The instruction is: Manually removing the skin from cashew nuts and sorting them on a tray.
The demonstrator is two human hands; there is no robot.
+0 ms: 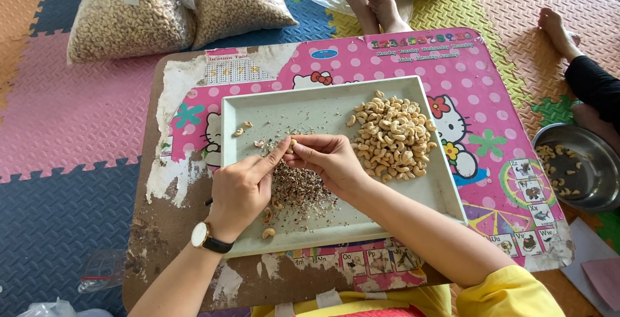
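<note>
While both hands meet over a pale rectangular tray (245, 107), they pinch one small cashew nut (292, 143) between their fingertips; the left hand (242, 188), with a round white-faced watch (201, 233) on a dark strap at the wrist, closes thumb and forefinger toward the nut; the right hand (328, 160) clamps it from the other side, so the two hands touch around it. The nut is pale cream, curved like a bean, and mostly hidden by the fingers; it sits above the middle of the tray. Just below the hands on the tray lies a loose heap of brown, flaky husk scraps (297, 188); toward the tray's right end a mound of smooth, ivory, kidney-shaped cashews (392, 137) is piled; a few stray nuts lie near the tray's left end and front edge. The tray rests on a low desk (491, 104) with a glossy pink, polka-dotted, peeling surface. Beyond the tray's far edge, two bulging clear plastic bags of cashews (174, 10) lie on textured foam floor mats; right of the tray, a round metal bowl (597, 162) holds a few nuts.
</note>
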